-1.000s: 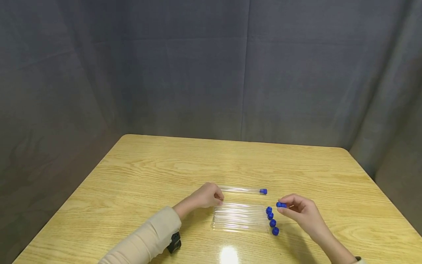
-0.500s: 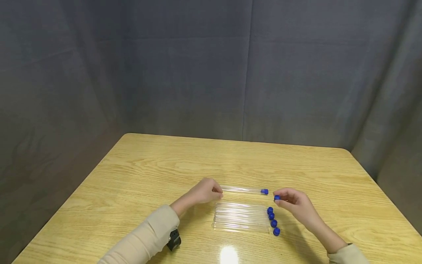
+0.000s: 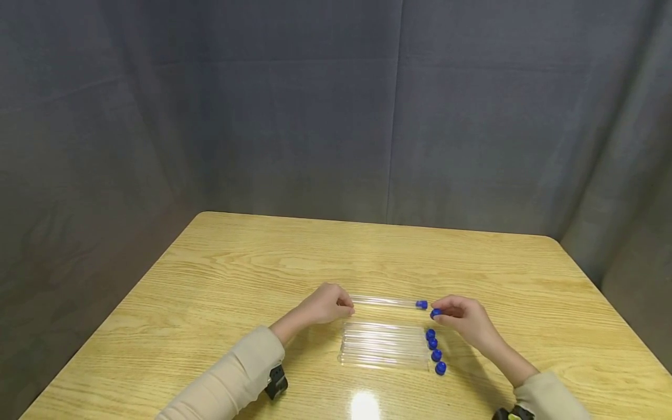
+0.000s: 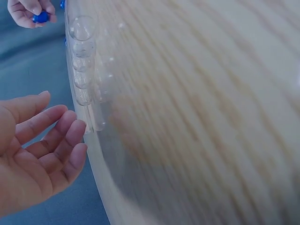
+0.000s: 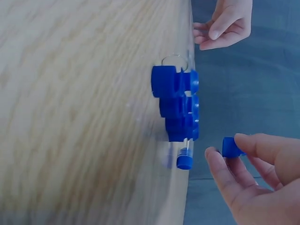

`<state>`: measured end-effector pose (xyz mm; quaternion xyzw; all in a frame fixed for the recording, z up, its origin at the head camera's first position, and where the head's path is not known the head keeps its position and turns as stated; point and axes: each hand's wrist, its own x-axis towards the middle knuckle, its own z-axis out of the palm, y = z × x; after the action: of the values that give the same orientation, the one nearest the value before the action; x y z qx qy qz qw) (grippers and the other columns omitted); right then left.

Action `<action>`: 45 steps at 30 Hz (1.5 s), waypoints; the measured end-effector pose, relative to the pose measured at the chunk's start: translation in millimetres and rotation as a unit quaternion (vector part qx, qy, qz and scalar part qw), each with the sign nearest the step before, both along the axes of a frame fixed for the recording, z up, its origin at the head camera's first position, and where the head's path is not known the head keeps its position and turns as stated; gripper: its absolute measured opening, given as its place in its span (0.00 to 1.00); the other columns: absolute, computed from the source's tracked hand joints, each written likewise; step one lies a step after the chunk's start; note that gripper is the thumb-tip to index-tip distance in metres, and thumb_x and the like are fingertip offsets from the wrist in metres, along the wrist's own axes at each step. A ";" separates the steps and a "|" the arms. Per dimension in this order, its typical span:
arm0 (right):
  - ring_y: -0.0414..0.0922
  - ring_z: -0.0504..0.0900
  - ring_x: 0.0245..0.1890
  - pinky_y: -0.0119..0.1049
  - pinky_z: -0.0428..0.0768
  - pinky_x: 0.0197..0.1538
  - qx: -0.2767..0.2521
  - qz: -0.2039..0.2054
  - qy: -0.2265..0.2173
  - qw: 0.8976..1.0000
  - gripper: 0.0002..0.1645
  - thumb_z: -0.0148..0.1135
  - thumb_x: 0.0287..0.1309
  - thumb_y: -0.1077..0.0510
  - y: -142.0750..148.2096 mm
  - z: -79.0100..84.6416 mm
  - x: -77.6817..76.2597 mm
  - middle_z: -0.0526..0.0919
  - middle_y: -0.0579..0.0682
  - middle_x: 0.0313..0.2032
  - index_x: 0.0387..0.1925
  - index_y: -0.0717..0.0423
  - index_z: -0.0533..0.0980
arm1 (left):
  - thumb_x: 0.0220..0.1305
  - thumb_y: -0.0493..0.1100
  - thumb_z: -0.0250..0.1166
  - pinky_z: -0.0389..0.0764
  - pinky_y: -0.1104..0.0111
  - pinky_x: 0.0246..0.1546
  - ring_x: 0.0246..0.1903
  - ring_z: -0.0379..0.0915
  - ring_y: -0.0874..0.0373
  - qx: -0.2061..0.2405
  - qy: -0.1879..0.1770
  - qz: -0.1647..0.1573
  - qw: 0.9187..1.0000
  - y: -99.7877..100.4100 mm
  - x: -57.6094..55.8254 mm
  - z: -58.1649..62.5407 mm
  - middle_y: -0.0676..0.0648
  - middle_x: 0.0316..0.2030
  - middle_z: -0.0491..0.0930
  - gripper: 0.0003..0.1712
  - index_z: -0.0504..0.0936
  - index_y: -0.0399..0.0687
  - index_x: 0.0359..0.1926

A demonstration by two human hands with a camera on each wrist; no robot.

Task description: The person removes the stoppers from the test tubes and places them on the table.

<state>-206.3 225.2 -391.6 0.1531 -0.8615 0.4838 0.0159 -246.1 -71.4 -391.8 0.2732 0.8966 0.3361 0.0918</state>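
Note:
My right hand [image 3: 467, 318] pinches a blue cap [image 5: 231, 147] between thumb and fingers, raised over the table. Just left of it, in the head view, is the blue-capped end of a clear test tube [image 3: 385, 301] lying crosswise. My left hand [image 4: 47, 154] hovers near that tube's far left end with its fingers loosely bent and nothing between them. Closer to me, several clear test tubes [image 3: 383, 347] without caps lie side by side. Loose blue caps [image 3: 436, 354] form a line along their right ends.
The wooden table [image 3: 252, 251] has rounded far corners. Dark grey curtains [image 3: 294, 116] hang behind it and at both sides. A black wrist camera [image 3: 276, 382] is strapped under the left sleeve, and another [image 3: 514, 413] sits at the right cuff.
My right hand has moved left and slightly away from me, carrying the pinched cap, which has turned in the fingers. The left hand has shifted slightly farther forward. Tubes and loose caps stay put.

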 end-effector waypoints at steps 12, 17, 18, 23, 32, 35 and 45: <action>0.48 0.78 0.30 0.31 0.77 0.31 0.074 0.013 0.019 0.997 0.07 0.60 0.47 0.73 -2.2 -8.0 -9.7 0.80 0.54 0.29 0.32 0.69 0.77 | 0.58 0.36 0.60 0.64 0.75 0.19 0.19 0.61 0.65 0.004 -0.002 -0.002 1.000 -3.1 -0.8 -0.8 0.53 0.21 0.74 0.06 0.82 0.39 0.28; 0.47 0.77 0.29 0.31 0.76 0.29 0.084 0.015 0.012 0.996 0.07 0.61 0.46 0.73 -2.0 -9.8 -10.9 0.79 0.55 0.28 0.31 0.68 0.77 | 0.58 0.36 0.60 0.68 0.74 0.22 0.22 0.65 0.64 0.006 -0.004 -0.002 1.000 -3.7 -0.2 -1.2 0.52 0.25 0.76 0.06 0.82 0.38 0.30; 0.47 0.77 0.28 0.31 0.76 0.29 0.084 0.019 0.011 0.996 0.07 0.61 0.46 0.73 -1.8 -9.8 -11.0 0.79 0.55 0.27 0.31 0.68 0.77 | 0.58 0.36 0.60 0.70 0.73 0.24 0.24 0.66 0.64 0.006 -0.003 -0.002 1.000 -3.7 -0.1 -1.3 0.51 0.27 0.77 0.06 0.82 0.38 0.31; 0.44 0.76 0.26 0.32 0.76 0.27 0.069 0.044 0.009 0.997 0.06 0.61 0.45 0.73 1.3 -12.3 -12.2 0.79 0.53 0.26 0.30 0.67 0.77 | 0.58 0.36 0.61 0.71 0.72 0.25 0.24 0.67 0.63 0.004 -0.004 -0.002 1.000 -2.9 0.3 -0.9 0.50 0.28 0.78 0.06 0.82 0.38 0.31; 0.44 0.77 0.27 0.33 0.77 0.28 0.067 0.065 0.010 0.996 0.07 0.61 0.44 0.74 2.2 -14.5 -11.5 0.80 0.53 0.26 0.29 0.67 0.77 | 0.60 0.38 0.59 0.64 0.75 0.19 0.19 0.61 0.65 0.002 -0.012 -0.002 1.000 -1.8 1.0 1.1 0.53 0.22 0.75 0.08 0.82 0.38 0.30; 0.47 0.77 0.28 0.32 0.76 0.29 0.081 0.066 0.003 0.995 0.07 0.60 0.44 0.76 0.0 -11.5 -10.6 0.80 0.56 0.27 0.29 0.68 0.77 | 0.60 0.38 0.58 0.62 0.76 0.17 0.17 0.59 0.65 0.004 -0.012 -0.005 1.000 -1.9 1.4 1.9 0.53 0.20 0.74 0.09 0.82 0.38 0.30; 0.46 0.77 0.28 0.32 0.76 0.31 0.100 0.082 0.008 0.992 0.08 0.60 0.44 0.76 -0.3 -13.8 -12.0 0.79 0.54 0.27 0.28 0.66 0.77 | 0.61 0.39 0.58 0.64 0.75 0.18 0.16 0.59 0.64 0.000 -0.010 -0.005 1.000 -2.3 2.3 2.9 0.49 0.22 0.76 0.10 0.82 0.38 0.28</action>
<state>-218.3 224.9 -405.4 0.2279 -0.8902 0.3932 -0.0321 -243.8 -73.7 -388.9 0.2741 0.8945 0.3381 0.1022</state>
